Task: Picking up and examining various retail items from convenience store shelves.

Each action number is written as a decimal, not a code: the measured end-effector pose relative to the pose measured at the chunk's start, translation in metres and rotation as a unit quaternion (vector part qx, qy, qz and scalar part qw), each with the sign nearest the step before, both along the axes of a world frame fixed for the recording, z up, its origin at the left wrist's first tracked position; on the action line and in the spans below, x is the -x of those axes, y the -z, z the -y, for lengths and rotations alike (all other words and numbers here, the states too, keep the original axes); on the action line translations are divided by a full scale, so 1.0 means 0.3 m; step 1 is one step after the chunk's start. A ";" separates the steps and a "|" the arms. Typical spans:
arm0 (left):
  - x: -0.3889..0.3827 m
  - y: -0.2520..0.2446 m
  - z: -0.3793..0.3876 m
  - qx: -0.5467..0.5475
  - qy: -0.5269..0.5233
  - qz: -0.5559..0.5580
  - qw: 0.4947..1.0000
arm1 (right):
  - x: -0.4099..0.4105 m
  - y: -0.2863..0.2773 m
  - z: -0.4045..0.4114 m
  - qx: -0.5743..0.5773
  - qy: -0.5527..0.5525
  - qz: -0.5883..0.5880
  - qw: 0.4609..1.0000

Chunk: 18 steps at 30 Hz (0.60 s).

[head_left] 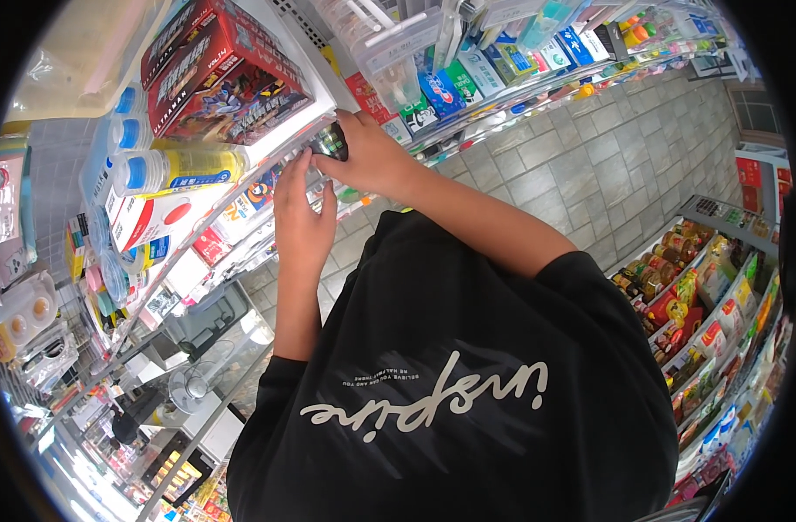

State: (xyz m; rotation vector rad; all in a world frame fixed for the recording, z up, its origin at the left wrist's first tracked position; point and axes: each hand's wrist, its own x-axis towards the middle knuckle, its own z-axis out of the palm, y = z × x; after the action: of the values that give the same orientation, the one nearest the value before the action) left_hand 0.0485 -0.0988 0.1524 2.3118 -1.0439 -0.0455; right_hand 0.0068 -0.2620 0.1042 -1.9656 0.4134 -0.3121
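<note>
My right hand [373, 155] grips a small dark object [331, 141] with green markings at the shelf's front edge. Its thumb and fingers hide much of the object, so its exact kind cannot be told. Close beside it, my left hand [301, 212] has its fingertips at the shelf-edge strip [287, 155], near the right thumb. The left thumb stands apart from the fingers, and nothing shows between them. Just behind both hands, red Ultraman boxes [225, 85] are stacked on the white shelf. Bottles with blue caps and yellow labels [199, 168] lie to their left.
Toothpaste boxes [447, 91] line the shelf at upper right, below clear plastic holders [398, 49]. A tiled floor [554, 150] runs behind my right arm. Racks of packaged food [691, 287] stand at the right. A white fan [192, 388] and a person [125, 425] are at lower left.
</note>
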 end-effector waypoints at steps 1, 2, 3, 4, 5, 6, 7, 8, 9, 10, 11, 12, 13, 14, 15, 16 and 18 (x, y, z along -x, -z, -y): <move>0.003 0.002 -0.001 0.001 -0.001 -0.001 1.000 | 0.001 0.006 -0.002 0.001 -0.001 -0.001 1.000; 0.005 0.003 -0.003 0.003 -0.003 0.000 1.000 | 0.002 0.017 -0.004 0.008 0.002 0.007 1.000; 0.008 0.005 -0.005 0.005 -0.006 0.001 1.000 | 0.001 0.019 -0.005 0.016 0.003 0.014 1.000; 0.008 0.005 -0.006 0.006 -0.008 0.001 1.000 | 0.001 0.022 -0.004 0.017 0.001 0.013 1.000; 0.006 0.003 -0.007 0.009 -0.002 0.003 1.000 | 0.004 0.024 -0.001 0.019 0.002 0.013 1.000; 0.007 0.003 -0.009 0.012 0.004 0.005 1.000 | 0.009 0.024 0.000 0.022 0.004 0.013 1.000; 0.009 0.004 -0.012 0.013 0.002 0.004 1.000 | 0.011 0.023 0.001 0.023 0.002 0.011 1.000; 0.012 0.006 -0.016 0.009 0.001 0.006 1.000 | 0.013 0.022 0.001 0.021 0.001 0.012 1.000; 0.012 0.008 -0.018 0.006 -0.002 0.009 1.000 | 0.014 0.015 0.004 0.021 -0.001 0.012 1.000; 0.011 0.013 -0.022 0.007 -0.004 0.007 1.000 | 0.018 0.008 0.005 0.022 -0.003 0.011 1.000; 0.007 0.021 -0.028 0.014 0.000 0.007 1.000 | 0.024 0.000 0.004 0.020 0.000 0.012 1.000; 0.008 0.026 -0.032 0.020 0.004 0.006 1.000 | 0.031 -0.003 0.003 0.017 0.004 0.013 1.000; 0.008 0.028 -0.034 0.022 0.001 0.004 1.000 | 0.035 -0.001 0.002 0.019 0.001 0.011 1.000; 0.008 0.029 -0.035 0.018 0.002 0.009 1.000 | 0.037 0.002 0.000 0.027 0.003 0.021 0.999; 0.010 0.026 -0.037 0.015 0.002 0.015 1.000 | 0.040 -0.002 -0.001 0.035 0.005 0.031 0.999; 0.012 0.026 -0.043 0.017 -0.001 0.013 1.000 | 0.047 -0.007 -0.005 0.037 0.002 0.030 0.999; 0.016 0.025 -0.055 0.013 -0.002 0.012 1.000 | 0.063 -0.022 -0.013 0.054 -0.010 0.022 0.998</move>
State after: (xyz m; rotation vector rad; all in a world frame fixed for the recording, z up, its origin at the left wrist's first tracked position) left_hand 0.0438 -0.0823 0.1450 2.2973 -1.0454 -0.0015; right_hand -0.0120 -0.2580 0.1107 -2.0624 0.3537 -0.3705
